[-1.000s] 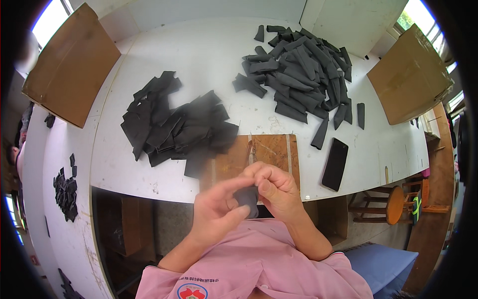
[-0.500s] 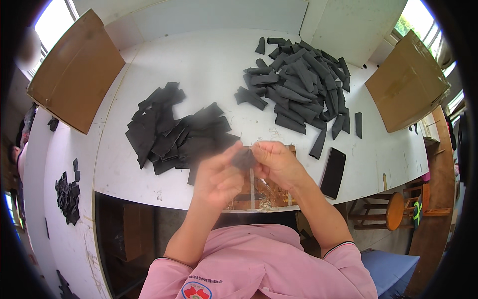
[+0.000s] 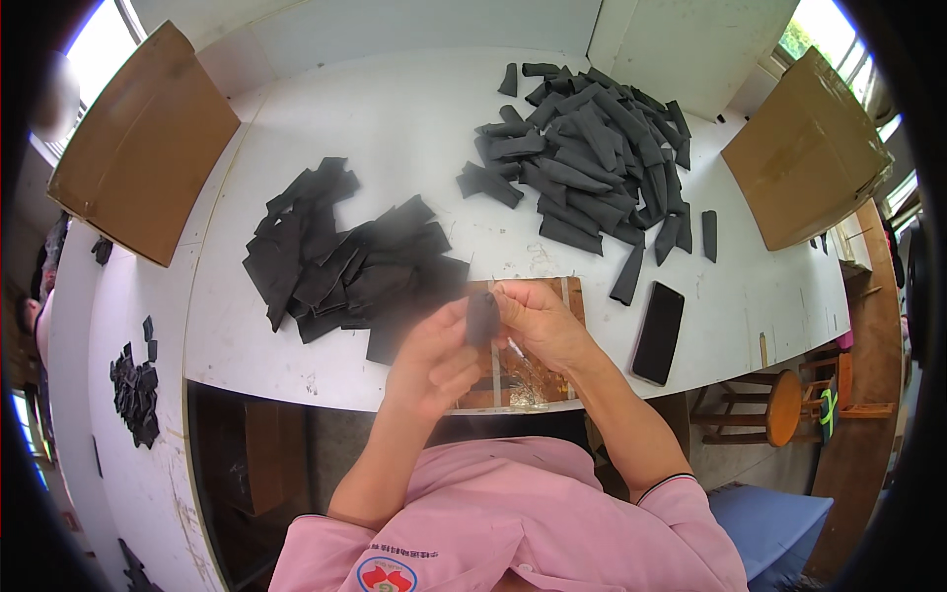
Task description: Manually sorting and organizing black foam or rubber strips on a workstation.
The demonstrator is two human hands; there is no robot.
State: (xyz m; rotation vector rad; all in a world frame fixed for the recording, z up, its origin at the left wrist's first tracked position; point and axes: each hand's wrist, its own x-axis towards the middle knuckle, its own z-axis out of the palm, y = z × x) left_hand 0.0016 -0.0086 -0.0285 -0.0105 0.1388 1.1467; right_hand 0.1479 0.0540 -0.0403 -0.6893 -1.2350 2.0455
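Observation:
Between my two hands is one small dark fabric piece [image 3: 482, 321], held over a brown board [image 3: 563, 326] at the table's front edge. My left hand [image 3: 434, 360] is closed on its left side, and my right hand [image 3: 533, 321] pinches its upper right corner. To the left lies a heap of flat black fabric pieces [image 3: 345, 271], close to my left hand. Farther off on the right is a pile of dark grey rolled or tube-shaped fabric pieces [image 3: 592, 158]. A few of these tubes lie apart, nearer to my right hand.
A black phone [image 3: 659, 333] lies right of my right hand. Cardboard boxes stand at the left [image 3: 143, 143] and right [image 3: 809, 153] of the white table [image 3: 296, 380]. Another surface at far left bears small black pieces [image 3: 135, 395]. A wooden stool [image 3: 782, 407] stands at right.
The fabric piece has turned more upright and shows more of its length between my hands. My left fingers have shifted down slightly along it. The view has tilted a little.

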